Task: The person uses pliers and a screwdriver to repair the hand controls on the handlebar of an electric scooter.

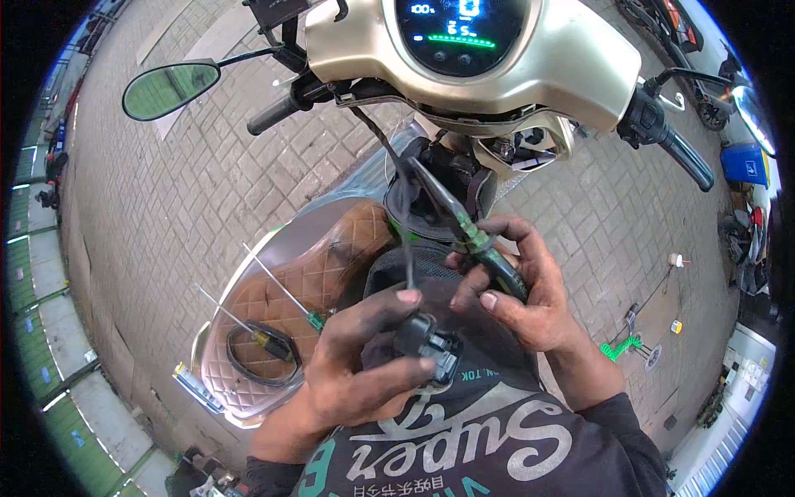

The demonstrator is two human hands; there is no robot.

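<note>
Your left hand [352, 354] pinches the black part [445, 362] in front of your shirt [489, 439], your right hand [540, 300] grips the black-green tool [476, 238], two screwdrivers [315, 320] lie toward the brown seat [344, 244]'s left edge.

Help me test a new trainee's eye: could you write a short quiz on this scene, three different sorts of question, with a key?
1. True or false: the dashboard display is lit.
2. Where does the green-handled screwdriver lie?
a) on the paving
b) on the brown quilted seat
c) inside the blue bin
3. What is in the person's left-hand grip, and what in the right-hand grip?

Key:
1. True.
2. b.
3. Left: a small dark part. Right: a green-and-black tool.
</note>
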